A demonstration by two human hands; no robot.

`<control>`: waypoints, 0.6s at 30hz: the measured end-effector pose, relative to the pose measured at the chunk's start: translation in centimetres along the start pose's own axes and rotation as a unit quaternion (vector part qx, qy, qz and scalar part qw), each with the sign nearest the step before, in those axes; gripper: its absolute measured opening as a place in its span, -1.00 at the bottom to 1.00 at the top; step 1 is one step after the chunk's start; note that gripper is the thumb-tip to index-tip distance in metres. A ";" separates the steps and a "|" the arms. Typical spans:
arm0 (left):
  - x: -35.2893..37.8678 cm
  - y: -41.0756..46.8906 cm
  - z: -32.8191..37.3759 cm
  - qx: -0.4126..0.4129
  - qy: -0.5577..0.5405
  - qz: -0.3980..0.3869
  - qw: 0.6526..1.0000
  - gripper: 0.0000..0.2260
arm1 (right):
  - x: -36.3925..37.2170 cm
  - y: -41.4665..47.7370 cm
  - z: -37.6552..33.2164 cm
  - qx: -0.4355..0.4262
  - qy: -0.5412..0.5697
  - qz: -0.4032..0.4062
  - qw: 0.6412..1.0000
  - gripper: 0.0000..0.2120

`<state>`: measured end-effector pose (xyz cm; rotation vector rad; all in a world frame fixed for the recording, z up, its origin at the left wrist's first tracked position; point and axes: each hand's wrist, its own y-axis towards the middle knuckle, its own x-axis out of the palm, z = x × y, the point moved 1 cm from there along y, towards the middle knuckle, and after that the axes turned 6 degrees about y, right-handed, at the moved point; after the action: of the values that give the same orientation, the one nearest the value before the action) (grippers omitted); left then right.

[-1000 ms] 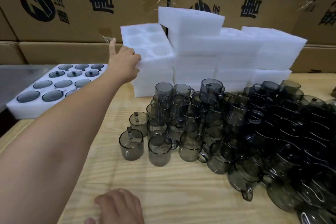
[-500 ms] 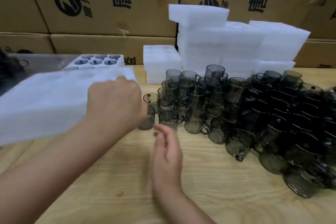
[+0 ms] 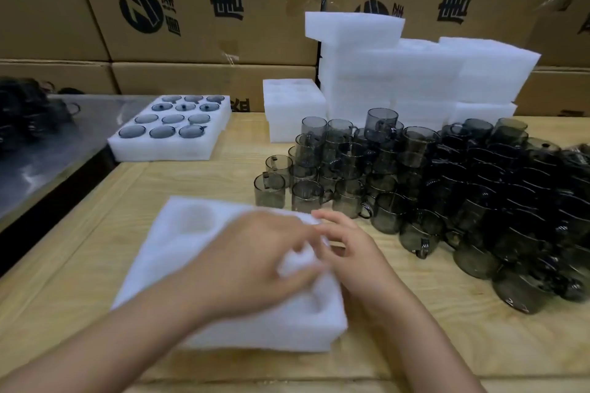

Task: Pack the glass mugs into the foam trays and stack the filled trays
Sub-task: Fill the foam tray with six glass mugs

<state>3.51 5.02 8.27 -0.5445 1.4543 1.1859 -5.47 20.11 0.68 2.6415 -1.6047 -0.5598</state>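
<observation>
An empty white foam tray with round pockets lies on the wooden table right in front of me. My left hand lies over its right half, and fingers and thumb pinch the foam near the right edge. My right hand touches that edge with loosely bent fingers and holds nothing. Several smoky grey glass mugs stand and lie in a dense pile to the right. A filled foam tray with mugs in its pockets sits at the back left.
Stacks of empty foam trays stand behind the mugs, with a lower stack beside them. Printed cardboard boxes wall off the back. A metal surface adjoins the table's left edge, with more dark mugs on it.
My left hand took a foam tray off the low stack, carried it toward me and set it flat on the table. My right hand came up to the tray's right edge.
</observation>
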 end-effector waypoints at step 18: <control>7.5 1.5 -6.9 -0.419 -0.508 0.164 0.735 -0.77 | -9.4 -2.9 0.7 -0.055 -0.379 0.289 0.878 -0.82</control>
<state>-2.93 1.58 0.98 -0.1115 -0.0094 1.9846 -7.11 29.70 2.29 1.7514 -2.2822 -1.6841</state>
